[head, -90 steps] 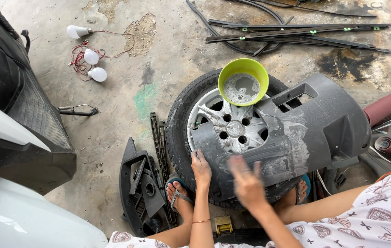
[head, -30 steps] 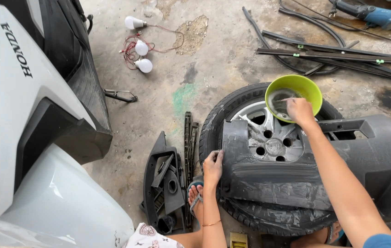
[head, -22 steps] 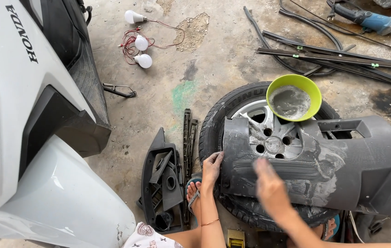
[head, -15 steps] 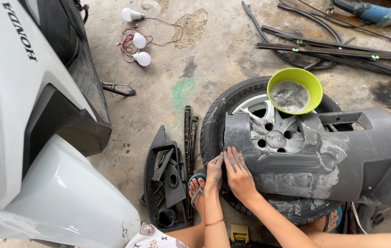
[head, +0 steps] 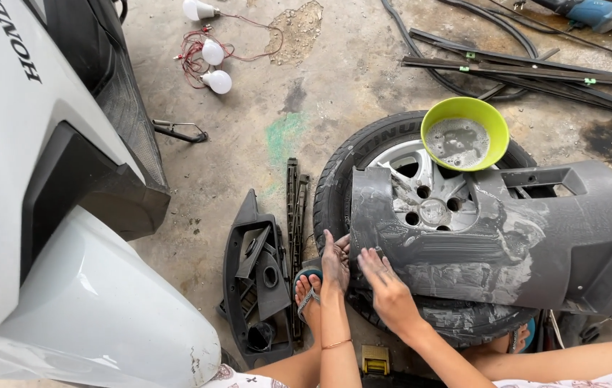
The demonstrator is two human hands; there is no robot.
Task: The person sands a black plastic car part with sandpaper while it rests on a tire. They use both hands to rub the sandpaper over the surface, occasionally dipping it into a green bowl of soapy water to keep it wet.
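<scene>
Grey plastic body panel (head: pixel 536 248), streaked with pale wet smears, lying across a car wheel (head: pixel 406 194) on the concrete floor (head: pixel 248 165); the wheel serves as landmark.

Left hand (head: pixel 334 260): at the wheel's near-left edge, fingers extended and resting on the panel's left end, gripping nothing that shows.

Right hand (head: pixel 386 284): just beside the left one, flat and open, palm down, pressed onto the panel's lower left portion; whether anything lies under the palm cannot be told. The panel runs from both hands away to the right, past the wheel's right side.

Sandalled foot (head: pixel 307 293): against the wheel's near-left side, beside the left wrist.

Lime-green bowl (head: pixel 465 134): on the wheel's far edge, holding cloudy liquid.

Dark plastic trim pieces (head: pixel 259 276): on the floor left of the wheel.

White scooter bodywork (head: pixel 40 215): well left of the wheel.

Three light bulbs (head: pixel 209 50) on red wire: far left beyond the wheel.

Black strips (head: pixel 536 72): far right beyond the wheel.
</scene>
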